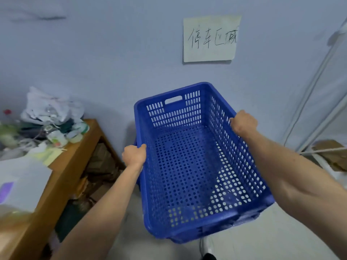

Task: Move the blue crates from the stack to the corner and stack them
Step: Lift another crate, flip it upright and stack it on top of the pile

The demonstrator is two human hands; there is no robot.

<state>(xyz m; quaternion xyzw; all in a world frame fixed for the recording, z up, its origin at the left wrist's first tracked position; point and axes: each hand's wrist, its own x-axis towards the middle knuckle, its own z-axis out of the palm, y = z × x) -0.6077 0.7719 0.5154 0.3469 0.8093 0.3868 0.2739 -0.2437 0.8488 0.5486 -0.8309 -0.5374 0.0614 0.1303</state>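
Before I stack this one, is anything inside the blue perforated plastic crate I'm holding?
Nothing lies inside the blue perforated plastic crate: its holed floor is bare. The left hand and right hand grip its long rims. What lies beneath is mostly covered.

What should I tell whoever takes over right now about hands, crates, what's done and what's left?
Left hand grips the left rim of the blue crate; right hand grips the right rim.
The crate is empty, near the wall under the paper sign, beside the wooden table.
Done: this crate is in hand. Left: set it down in the corner, stack the others; their stack is out of view.
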